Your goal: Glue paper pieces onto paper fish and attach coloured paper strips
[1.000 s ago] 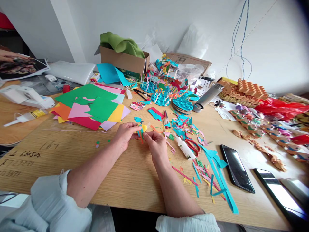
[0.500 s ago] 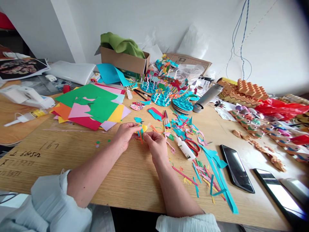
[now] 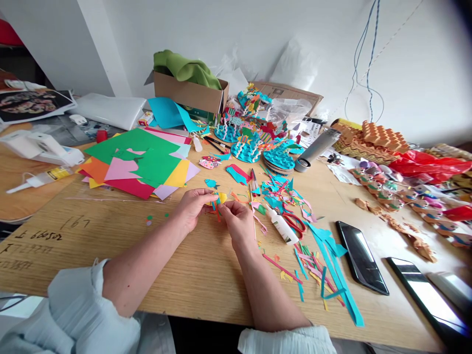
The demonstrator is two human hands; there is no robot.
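Pinching a small yellow-and-teal paper scrap (image 3: 220, 200), the left hand (image 3: 191, 209) and right hand (image 3: 239, 221) come together above the middle of the desk (image 3: 206, 290), fingertips clamped on it. The scrap sits slightly further right than a moment earlier. Inked writing (image 3: 39, 236) at the desk's left reads "167" and roughly "E 66050z", upside down. A glue bottle (image 3: 282, 227) and red scissors (image 3: 295, 225) lie just right of the hands.
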